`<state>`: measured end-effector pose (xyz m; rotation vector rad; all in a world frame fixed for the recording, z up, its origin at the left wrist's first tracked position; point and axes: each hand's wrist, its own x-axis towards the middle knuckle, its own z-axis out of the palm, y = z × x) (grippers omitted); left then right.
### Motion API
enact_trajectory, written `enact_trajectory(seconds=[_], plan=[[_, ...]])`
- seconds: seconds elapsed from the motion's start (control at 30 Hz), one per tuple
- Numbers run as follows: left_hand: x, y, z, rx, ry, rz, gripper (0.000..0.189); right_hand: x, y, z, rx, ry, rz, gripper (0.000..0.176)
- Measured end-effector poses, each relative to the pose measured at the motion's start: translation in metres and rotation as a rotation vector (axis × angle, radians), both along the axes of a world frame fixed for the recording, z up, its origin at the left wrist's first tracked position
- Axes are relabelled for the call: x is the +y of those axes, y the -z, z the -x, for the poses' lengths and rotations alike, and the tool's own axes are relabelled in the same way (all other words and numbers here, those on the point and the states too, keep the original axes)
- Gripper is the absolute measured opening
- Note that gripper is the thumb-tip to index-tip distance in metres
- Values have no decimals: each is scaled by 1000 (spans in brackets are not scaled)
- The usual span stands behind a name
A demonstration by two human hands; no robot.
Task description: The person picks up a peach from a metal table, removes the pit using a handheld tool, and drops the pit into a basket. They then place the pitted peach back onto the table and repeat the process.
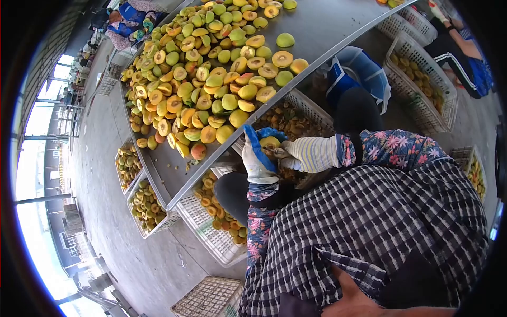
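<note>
My left hand [257, 154], in a white glove with a blue coated palm, is closed around a yellow-fleshed peach half [271, 142] just past the table's edge. My right hand [311, 154], in a striped knit glove with dark, worn fingertips, is closed against the same fruit. Whatever its fingers pinch is too small and hidden to name. Beneath both hands stands a crate [311, 108] of brownish pits and scraps. A large heap of cut peaches [200, 90], green to yellow-orange, covers much of the metal table [311, 26] beyond my hands.
A raised metal rim [211, 161] edges the table. Crates of peach halves stand at my left [203, 232], under the far end [147, 208] and at the right [422, 84]. A blue bucket [343, 79] is by my knee. Other people sit at upper left and upper right.
</note>
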<state>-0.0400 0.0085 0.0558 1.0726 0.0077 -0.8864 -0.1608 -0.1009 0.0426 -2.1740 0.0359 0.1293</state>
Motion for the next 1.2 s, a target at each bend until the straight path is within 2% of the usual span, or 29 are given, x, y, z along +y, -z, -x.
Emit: enact_trajectory(seconds=[0.1,0.2,0.3,0.4,0.5,0.63,0.7,0.77,0.83,0.9,0.93,0.97,1.0,1.03,1.07,1.1,1.2], plan=[[0,3,-1,-82,14,-41,61,6,12,0,-41,18,86,41],[-1,4,1,-126,-13,-11,63,5,12,-4,-83,36,-114,38],[-1,-1,6,-233,-74,30,59,3,-66,-3,554,171,-613,37],[-3,-3,6,-244,-71,46,58,4,-24,-6,5,66,-173,39],[1,4,1,-249,-7,-34,59,1,-14,-4,44,38,18,41],[3,9,-7,-413,168,-92,66,4,0,-1,50,35,61,41],[3,14,-7,-243,151,-63,62,5,3,0,94,36,72,41],[4,16,-9,-152,168,-46,62,8,23,-1,140,56,-94,41],[4,12,-9,-134,220,-38,66,8,23,-1,87,59,-167,41],[4,5,-6,-4,163,131,70,3,20,0,-69,33,-144,41],[5,2,-4,60,133,217,72,2,1,0,28,78,-251,41],[6,7,-3,-18,95,296,78,2,-28,1,125,123,-355,41],[-1,7,4,-69,-37,288,78,2,-46,0,224,168,-460,41],[-10,7,13,-119,-167,277,77,1,-49,-4,474,228,-636,42],[-15,6,18,-169,-297,265,77,2,-49,-4,423,193,-580,42],[-9,10,14,-286,-191,257,71,2,-48,-4,373,160,-525,42],[-2,19,7,-178,-106,222,59,0,-25,-4,78,74,-270,42]])
